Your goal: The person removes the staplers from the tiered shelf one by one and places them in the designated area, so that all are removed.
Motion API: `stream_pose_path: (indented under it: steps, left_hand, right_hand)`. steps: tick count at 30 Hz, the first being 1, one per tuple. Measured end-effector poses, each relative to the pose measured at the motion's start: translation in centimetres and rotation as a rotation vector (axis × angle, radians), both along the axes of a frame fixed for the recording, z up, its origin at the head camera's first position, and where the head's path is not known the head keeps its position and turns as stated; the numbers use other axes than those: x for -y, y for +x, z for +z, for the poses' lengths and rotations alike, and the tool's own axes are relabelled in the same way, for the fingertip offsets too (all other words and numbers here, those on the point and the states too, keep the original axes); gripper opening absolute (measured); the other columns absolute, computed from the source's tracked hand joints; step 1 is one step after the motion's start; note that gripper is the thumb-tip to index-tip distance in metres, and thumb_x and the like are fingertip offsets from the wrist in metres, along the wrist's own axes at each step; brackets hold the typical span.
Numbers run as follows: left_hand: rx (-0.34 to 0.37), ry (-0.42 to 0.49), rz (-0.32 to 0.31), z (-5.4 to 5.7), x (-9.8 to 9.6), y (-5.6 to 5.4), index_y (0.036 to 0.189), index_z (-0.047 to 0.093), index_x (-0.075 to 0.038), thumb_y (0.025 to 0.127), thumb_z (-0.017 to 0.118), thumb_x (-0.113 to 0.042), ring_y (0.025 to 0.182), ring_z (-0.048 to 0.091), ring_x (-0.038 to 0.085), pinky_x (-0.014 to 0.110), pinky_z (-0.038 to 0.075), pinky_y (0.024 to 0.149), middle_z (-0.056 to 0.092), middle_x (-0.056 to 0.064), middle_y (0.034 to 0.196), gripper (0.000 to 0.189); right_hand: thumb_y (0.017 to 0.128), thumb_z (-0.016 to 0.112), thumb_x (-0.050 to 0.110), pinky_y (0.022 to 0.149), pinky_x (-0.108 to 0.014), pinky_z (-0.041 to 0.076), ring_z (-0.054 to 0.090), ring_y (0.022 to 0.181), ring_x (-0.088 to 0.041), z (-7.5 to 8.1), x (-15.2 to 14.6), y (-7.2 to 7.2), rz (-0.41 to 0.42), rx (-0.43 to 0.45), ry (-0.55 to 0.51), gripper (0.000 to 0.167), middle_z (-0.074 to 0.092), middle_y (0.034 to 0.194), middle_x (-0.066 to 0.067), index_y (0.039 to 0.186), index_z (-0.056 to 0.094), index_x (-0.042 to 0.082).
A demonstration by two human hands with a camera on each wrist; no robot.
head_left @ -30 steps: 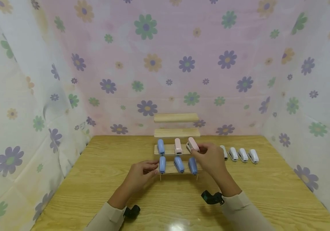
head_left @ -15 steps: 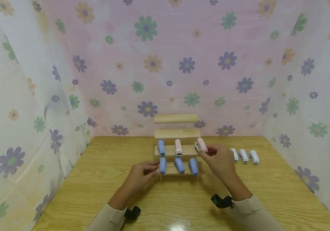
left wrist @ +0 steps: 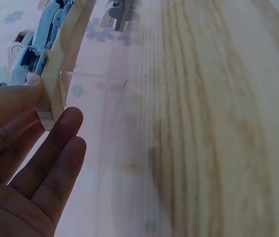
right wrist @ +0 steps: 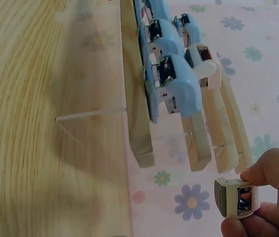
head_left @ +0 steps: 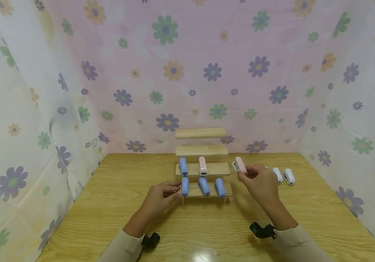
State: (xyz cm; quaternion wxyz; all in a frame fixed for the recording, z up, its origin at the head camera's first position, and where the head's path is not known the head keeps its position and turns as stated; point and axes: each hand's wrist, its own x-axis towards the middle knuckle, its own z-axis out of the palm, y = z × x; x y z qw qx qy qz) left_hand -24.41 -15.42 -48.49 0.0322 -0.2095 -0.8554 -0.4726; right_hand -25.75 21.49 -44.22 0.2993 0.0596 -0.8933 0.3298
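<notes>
My right hand [head_left: 263, 185] pinches a pink-and-white mini stapler [head_left: 240, 165] between thumb and fingers, just right of the stepped wooden rack [head_left: 200, 133]. In the right wrist view that stapler [right wrist: 239, 198] hangs apart from the shelf ends. My left hand [head_left: 159, 198] grips the left end of the lowest shelf [left wrist: 50, 98], thumb on one face and fingers around the other, close to a blue stapler [left wrist: 28, 66]. Several blue staplers [head_left: 203, 186] stand along that shelf. On the second shelf are one blue stapler [head_left: 183, 166] and one pink stapler [head_left: 202, 166].
White staplers [head_left: 288, 176] stand in a row on the wooden table [head_left: 115, 214] to the right, partly hidden behind my right hand. Flowered cloth [head_left: 190, 54] surrounds the table at the back and sides. The upper two shelves bear nothing.
My right hand has moved right with the pink stapler, from above the second shelf's right end to beyond it. My left hand has stayed at the lowest shelf's left end.
</notes>
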Motion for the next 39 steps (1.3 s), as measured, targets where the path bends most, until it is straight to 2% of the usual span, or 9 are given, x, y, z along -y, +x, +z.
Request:
stream_pose_path:
  steps: [3, 7, 17, 24, 29, 35, 39]
  left_hand:
    - [-0.003, -0.002, -0.002, 0.0, 0.0, -0.1, 0.127, 0.075, -0.011, 0.098, 0.074, -0.023, 0.126, 0.066, 0.021, 0.021, 0.059, 0.090, 0.065, -0.001, 0.142, 0.031]
    - [0.001, -0.001, -0.006, -0.1, 0.0, -0.1, 0.127, 0.075, -0.012, 0.098, 0.074, -0.023, 0.128, 0.065, 0.020, 0.022, 0.058, 0.092, 0.065, -0.002, 0.142, 0.032]
    - [0.001, -0.003, -0.004, -0.1, 0.1, -0.2, 0.127, 0.075, -0.012, 0.098, 0.074, -0.022, 0.128, 0.064, 0.021, 0.022, 0.058, 0.093, 0.066, -0.004, 0.141, 0.031]
    - [-0.003, 0.005, -0.011, -0.1, 0.1, -0.2, 0.126, 0.076, -0.011, 0.097, 0.075, -0.021, 0.128, 0.065, 0.022, 0.022, 0.058, 0.093, 0.066, -0.004, 0.141, 0.031]
    - [-0.002, 0.003, -0.016, -0.1, 0.1, -0.2, 0.127, 0.075, -0.011, 0.097, 0.075, -0.021, 0.127, 0.065, 0.021, 0.022, 0.058, 0.093, 0.066, -0.005, 0.141, 0.031]
    - [0.005, -0.004, -0.007, -0.1, 0.1, -0.2, 0.127, 0.075, -0.012, 0.097, 0.075, -0.022, 0.128, 0.065, 0.020, 0.022, 0.058, 0.093, 0.066, -0.005, 0.141, 0.032]
    - [0.002, -0.009, -0.001, -0.1, 0.1, -0.2, 0.127, 0.075, -0.012, 0.097, 0.075, -0.022, 0.128, 0.065, 0.020, 0.022, 0.057, 0.094, 0.066, -0.005, 0.142, 0.032]
  right_hand:
    - [0.086, 0.085, 0.032, 0.062, -0.041, 0.061, 0.075, 0.074, -0.021, -0.3, -0.6, 0.1, -0.020, 0.036, -0.004, 0.029, 0.078, 0.086, -0.006, 0.102, 0.081, 0.007]
    - [0.088, 0.083, 0.036, 0.061, -0.039, 0.058, 0.074, 0.075, -0.022, -0.8, -1.3, 0.2, -0.050, 0.126, 0.018, 0.029, 0.079, 0.086, -0.007, 0.098, 0.081, 0.009]
    - [0.090, 0.079, 0.044, 0.063, -0.033, 0.055, 0.071, 0.080, -0.020, -1.7, -1.5, 0.0, -0.020, 0.352, -0.008, 0.040, 0.079, 0.096, -0.008, 0.108, 0.081, 0.008]
    - [0.090, 0.079, 0.045, 0.064, -0.032, 0.056, 0.071, 0.083, -0.020, -2.7, -1.7, -0.2, -0.006, 0.439, -0.019, 0.040, 0.079, 0.100, -0.008, 0.109, 0.081, 0.009]
    - [0.090, 0.080, 0.043, 0.060, -0.031, 0.052, 0.070, 0.081, -0.019, -3.3, -1.7, -0.3, -0.002, 0.492, -0.023, 0.039, 0.079, 0.102, -0.010, 0.108, 0.081, 0.008]
    - [0.088, 0.082, 0.040, 0.055, -0.031, 0.046, 0.064, 0.070, -0.016, -3.5, -1.6, -0.5, 0.020, 0.511, -0.029, 0.031, 0.080, 0.094, -0.007, 0.099, 0.083, 0.011]
    - [0.087, 0.084, 0.039, 0.055, -0.031, 0.047, 0.064, 0.071, -0.016, -3.6, -1.5, -0.5, 0.024, 0.514, -0.028, 0.030, 0.079, 0.092, -0.006, 0.097, 0.083, 0.011]
